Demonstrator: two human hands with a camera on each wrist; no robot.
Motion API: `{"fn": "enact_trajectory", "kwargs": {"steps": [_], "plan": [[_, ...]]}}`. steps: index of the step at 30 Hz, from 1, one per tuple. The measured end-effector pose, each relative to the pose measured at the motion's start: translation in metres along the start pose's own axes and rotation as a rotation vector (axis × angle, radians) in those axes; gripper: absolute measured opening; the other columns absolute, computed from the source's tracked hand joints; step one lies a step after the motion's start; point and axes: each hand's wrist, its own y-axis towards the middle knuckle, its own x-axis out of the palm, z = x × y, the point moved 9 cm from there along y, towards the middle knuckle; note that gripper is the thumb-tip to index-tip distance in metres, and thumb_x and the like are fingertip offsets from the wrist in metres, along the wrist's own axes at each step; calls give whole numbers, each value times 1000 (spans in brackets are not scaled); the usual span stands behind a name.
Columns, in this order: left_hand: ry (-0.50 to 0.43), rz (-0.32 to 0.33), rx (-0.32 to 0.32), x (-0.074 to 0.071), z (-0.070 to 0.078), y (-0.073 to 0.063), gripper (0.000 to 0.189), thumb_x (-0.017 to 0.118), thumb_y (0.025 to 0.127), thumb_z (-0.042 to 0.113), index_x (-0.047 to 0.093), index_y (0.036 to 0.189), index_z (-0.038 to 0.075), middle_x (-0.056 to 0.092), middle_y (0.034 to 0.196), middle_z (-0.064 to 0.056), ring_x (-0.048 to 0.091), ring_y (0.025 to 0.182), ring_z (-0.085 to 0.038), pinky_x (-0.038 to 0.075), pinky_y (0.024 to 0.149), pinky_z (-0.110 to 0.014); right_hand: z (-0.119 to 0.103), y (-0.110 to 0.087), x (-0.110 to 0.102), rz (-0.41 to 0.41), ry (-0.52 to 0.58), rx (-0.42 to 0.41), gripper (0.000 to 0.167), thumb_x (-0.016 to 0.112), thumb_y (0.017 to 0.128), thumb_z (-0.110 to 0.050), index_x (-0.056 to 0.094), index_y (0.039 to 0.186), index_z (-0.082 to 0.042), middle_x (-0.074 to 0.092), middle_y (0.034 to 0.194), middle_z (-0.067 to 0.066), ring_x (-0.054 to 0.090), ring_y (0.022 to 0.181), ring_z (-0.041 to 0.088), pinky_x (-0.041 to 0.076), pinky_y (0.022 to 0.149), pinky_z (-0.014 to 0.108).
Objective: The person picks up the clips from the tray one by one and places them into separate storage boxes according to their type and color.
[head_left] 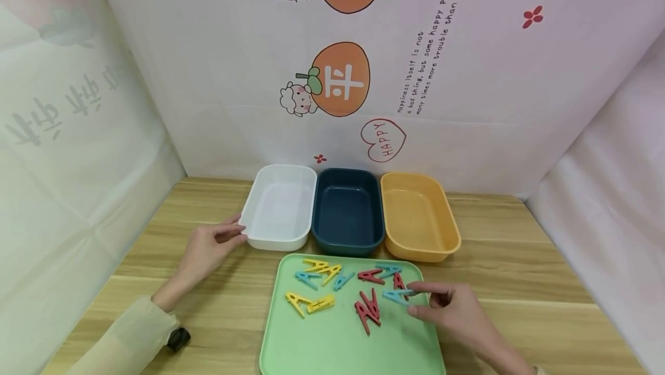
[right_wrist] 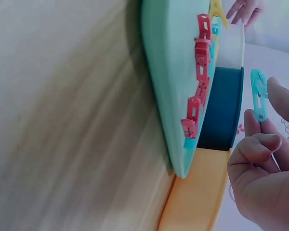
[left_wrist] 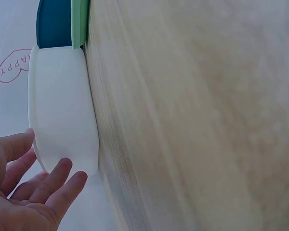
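My right hand (head_left: pixel 459 311) pinches a light blue clothespin (head_left: pixel 396 296) between thumb and fingertips, over the right part of the green tray (head_left: pixel 312 352). The right wrist view shows this clothespin (right_wrist: pixel 258 96) held up off the tray. On the tray lie several clothespins: red ones such as this red clothespin (head_left: pixel 370 276), yellow ones such as this yellow clothespin (head_left: pixel 321 304), and other blue ones. My left hand (head_left: pixel 208 251) is at the near left corner of the white bin (head_left: pixel 277 244), its relaxed fingertips right at the rim and side wall.
A dark blue bin (head_left: pixel 348 248) stands beside the white one, with an orange bin (head_left: pixel 448 251) to its right, all behind the tray on the wooden table (head_left: pixel 223 317). A printed cloth (head_left: pixel 223 63) hangs at the back. A black object (head_left: pixel 179 339) sits by the left sleeve.
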Motion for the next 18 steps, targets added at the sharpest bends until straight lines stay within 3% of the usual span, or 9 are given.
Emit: {"fn": "enact_trajectory", "kwargs": {"steps": [8, 18], "plan": [[-17, 4, 4, 0, -1, 0, 20, 83, 94, 11, 81, 110, -1, 67, 136, -19, 73, 112, -35, 55, 80, -14, -19, 6, -3, 13, 32, -35, 35, 91, 85, -15, 80, 116, -3, 44, 65, 1, 39, 57, 11, 31, 51, 24], [-18, 14, 12, 0, 2, 1, 19, 84, 93, 8, 81, 108, -2, 67, 135, -19, 74, 108, -34, 56, 78, -15, -45, 22, -3, 23, 27, -100, 36, 93, 82, -17, 82, 113, -4, 38, 63, 0, 37, 55, 13, 28, 50, 24]]}}
